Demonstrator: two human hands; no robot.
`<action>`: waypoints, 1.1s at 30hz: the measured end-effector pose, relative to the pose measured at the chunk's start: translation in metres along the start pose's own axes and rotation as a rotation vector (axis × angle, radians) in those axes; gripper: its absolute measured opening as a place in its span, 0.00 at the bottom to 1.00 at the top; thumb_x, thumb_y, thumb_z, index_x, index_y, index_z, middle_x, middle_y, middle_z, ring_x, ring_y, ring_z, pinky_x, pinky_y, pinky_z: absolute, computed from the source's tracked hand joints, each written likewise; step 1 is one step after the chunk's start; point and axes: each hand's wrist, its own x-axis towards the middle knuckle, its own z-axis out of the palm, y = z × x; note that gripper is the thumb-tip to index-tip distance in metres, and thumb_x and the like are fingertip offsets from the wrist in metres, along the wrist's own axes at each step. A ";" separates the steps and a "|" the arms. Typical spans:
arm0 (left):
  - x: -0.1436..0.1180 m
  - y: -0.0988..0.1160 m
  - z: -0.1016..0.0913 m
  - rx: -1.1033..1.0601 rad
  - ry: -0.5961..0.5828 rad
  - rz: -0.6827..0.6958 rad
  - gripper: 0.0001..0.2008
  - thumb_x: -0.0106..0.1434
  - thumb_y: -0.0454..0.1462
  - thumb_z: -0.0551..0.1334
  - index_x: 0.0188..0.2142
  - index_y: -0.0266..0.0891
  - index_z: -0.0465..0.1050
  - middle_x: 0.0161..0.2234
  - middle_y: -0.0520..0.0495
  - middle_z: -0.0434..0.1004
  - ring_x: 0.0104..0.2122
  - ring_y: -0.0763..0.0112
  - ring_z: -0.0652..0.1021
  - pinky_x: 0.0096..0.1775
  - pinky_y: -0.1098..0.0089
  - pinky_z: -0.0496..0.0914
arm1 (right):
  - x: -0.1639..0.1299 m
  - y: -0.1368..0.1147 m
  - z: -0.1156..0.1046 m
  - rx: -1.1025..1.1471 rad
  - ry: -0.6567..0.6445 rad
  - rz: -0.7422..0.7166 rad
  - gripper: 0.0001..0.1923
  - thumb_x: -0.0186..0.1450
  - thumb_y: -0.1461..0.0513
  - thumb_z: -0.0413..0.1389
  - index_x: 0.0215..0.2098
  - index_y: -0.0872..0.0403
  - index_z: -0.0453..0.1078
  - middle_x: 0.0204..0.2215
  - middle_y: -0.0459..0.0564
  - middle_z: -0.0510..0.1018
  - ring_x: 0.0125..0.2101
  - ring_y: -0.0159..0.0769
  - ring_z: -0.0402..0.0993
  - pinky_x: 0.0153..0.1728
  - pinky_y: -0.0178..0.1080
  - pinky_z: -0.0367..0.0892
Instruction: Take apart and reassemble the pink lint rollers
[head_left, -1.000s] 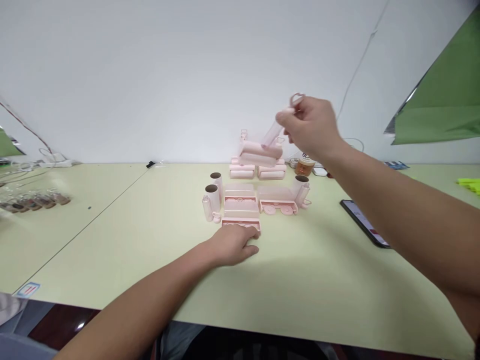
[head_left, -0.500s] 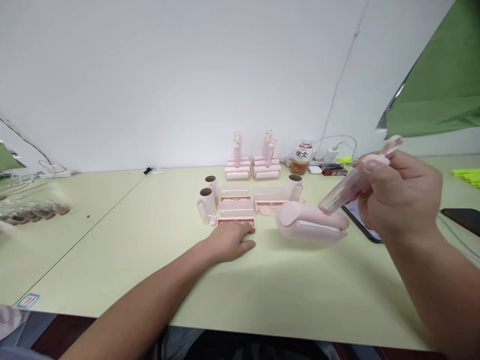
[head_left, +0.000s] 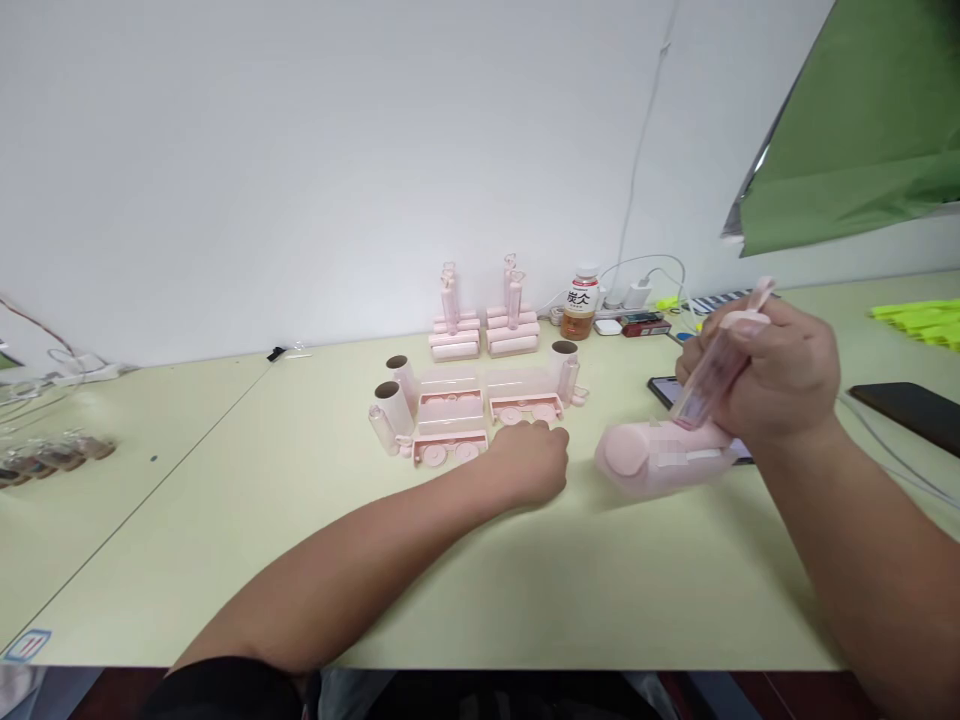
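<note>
My right hand (head_left: 787, 375) is closed round the clear pink handle of a lint roller (head_left: 645, 455). The roller's pink head hangs just above the table, end cap towards the left, handle slanting up into my fist. My left hand (head_left: 534, 462) rests low over the table with its fingers curled in; what they hold, if anything, is hidden. Just left of it lies an open pink case part (head_left: 450, 450) with round discs in it. A similar pink case part (head_left: 525, 410) lies right behind my knuckles.
White paper rolls (head_left: 394, 408) with brown cores and clear covers (head_left: 450, 415) lie mid-table. Several assembled lint rollers (head_left: 514, 340) stand by the wall beside a drink bottle (head_left: 581, 302). A phone (head_left: 664, 392) lies partly behind my right hand; another dark phone (head_left: 907, 415) is further right.
My left hand has moved right, off the nearest case part, and its fingers have curled in. My right hand still holds the lint roller, which has shifted right. The view has turned slightly.
</note>
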 end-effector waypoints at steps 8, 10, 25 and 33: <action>0.045 -0.014 0.000 -0.011 0.000 -0.086 0.19 0.68 0.42 0.49 0.55 0.38 0.65 0.52 0.35 0.74 0.51 0.51 0.75 0.46 0.57 0.70 | 0.005 0.013 -0.005 0.163 -0.097 -0.129 0.05 0.47 0.60 0.58 0.19 0.52 0.67 0.12 0.41 0.59 0.12 0.31 0.55 0.15 0.37 0.49; 0.047 -0.019 -0.002 -0.008 -0.001 -0.092 0.19 0.68 0.42 0.49 0.54 0.40 0.66 0.53 0.38 0.75 0.51 0.53 0.75 0.47 0.59 0.70 | 0.006 0.016 -0.006 0.192 -0.102 -0.175 0.05 0.47 0.60 0.59 0.18 0.53 0.69 0.13 0.41 0.61 0.13 0.31 0.56 0.15 0.36 0.50; 0.070 -0.040 -0.012 0.062 -0.038 -0.073 0.19 0.63 0.46 0.56 0.51 0.42 0.69 0.51 0.40 0.77 0.47 0.55 0.78 0.44 0.62 0.71 | 0.008 0.022 -0.009 0.212 -0.170 -0.276 0.07 0.52 0.60 0.61 0.20 0.54 0.69 0.15 0.42 0.63 0.16 0.30 0.57 0.19 0.37 0.51; 0.069 -0.041 -0.059 0.074 0.133 -0.118 0.15 0.66 0.43 0.51 0.44 0.38 0.72 0.45 0.38 0.78 0.42 0.54 0.78 0.39 0.61 0.71 | 0.010 0.023 -0.011 0.209 -0.149 -0.298 0.08 0.53 0.60 0.61 0.21 0.54 0.69 0.15 0.42 0.61 0.16 0.29 0.55 0.18 0.37 0.51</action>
